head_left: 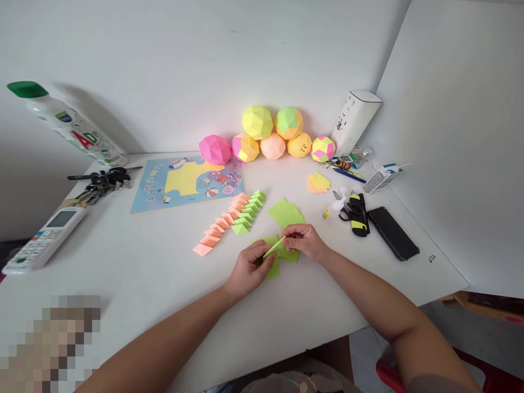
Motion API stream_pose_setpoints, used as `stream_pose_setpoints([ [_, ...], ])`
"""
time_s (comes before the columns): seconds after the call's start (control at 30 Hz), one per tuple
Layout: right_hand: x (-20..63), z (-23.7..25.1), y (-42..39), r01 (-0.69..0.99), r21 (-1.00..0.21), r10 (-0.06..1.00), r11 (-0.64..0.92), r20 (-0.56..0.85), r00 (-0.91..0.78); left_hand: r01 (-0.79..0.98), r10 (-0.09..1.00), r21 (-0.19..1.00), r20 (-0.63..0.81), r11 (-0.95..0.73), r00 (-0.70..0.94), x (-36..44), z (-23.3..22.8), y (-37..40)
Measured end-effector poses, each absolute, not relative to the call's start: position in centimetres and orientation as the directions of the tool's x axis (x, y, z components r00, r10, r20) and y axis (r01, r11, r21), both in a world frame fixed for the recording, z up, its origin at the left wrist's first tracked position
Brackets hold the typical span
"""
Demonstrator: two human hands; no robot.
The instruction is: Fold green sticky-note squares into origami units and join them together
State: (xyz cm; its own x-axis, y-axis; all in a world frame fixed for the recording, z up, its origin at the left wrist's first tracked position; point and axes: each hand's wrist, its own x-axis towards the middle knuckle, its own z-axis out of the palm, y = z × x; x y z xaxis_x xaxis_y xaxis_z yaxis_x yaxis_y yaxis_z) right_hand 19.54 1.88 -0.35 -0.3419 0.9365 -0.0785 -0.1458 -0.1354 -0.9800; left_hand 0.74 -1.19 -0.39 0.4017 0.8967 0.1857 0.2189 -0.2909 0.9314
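Between my two hands is a small piece of green paper, folded and seen nearly edge-on. My left hand pinches its lower left end, thumb in front. The fingers of my right hand close on its upper right end. Under and behind them lie loose green paper squares, partly hidden by my hands. Left of these, a row of folded green paper pieces stands beside a longer row of folded peach paper pieces.
Several faceted paper balls are stacked against the wall. A blue printed sheet, a remote control and a spray can are at left. At right are yellow and peach squares, scissors, a cutter and a phone.
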Motion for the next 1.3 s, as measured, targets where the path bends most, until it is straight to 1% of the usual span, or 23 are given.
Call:
stream_pose_setpoints([
  [0.2,19.4,-0.5,1.7,-0.130,-0.985,0.940,-0.115,-0.065,-0.335,0.248,0.919,0.934,0.158,-0.258,0.360,0.8,-0.1,-1.3],
  [0.43,19.3,-0.2,1.6,-0.113,-0.989,0.943,-0.094,-0.052,-0.330,0.252,0.919,0.934,0.150,-0.252,0.363,0.9,-0.6,-1.2],
  [0.63,19.3,-0.3,1.5,-0.103,-0.991,0.951,-0.082,-0.047,-0.306,0.276,0.931,0.936,0.116,-0.220,0.347,0.9,-0.4,-1.3],
  [0.8,19.3,-0.1,1.4,-0.089,-0.994,0.956,-0.064,-0.036,-0.290,0.261,0.934,0.942,0.115,-0.210,0.337,1.0,-0.4,-1.2],
  [1.07,19.4,-0.8,1.6,-0.123,-0.991,0.960,-0.045,-0.009,-0.281,0.241,0.933,0.950,0.105,-0.196,0.345,1.0,-0.9,-1.1],
  [1.3,19.5,-0.9,1.6,-0.101,-0.995,0.960,-0.008,0.021,-0.279,0.241,0.934,0.951,0.102,-0.192,0.344,1.1,-1.3,-0.9],
])
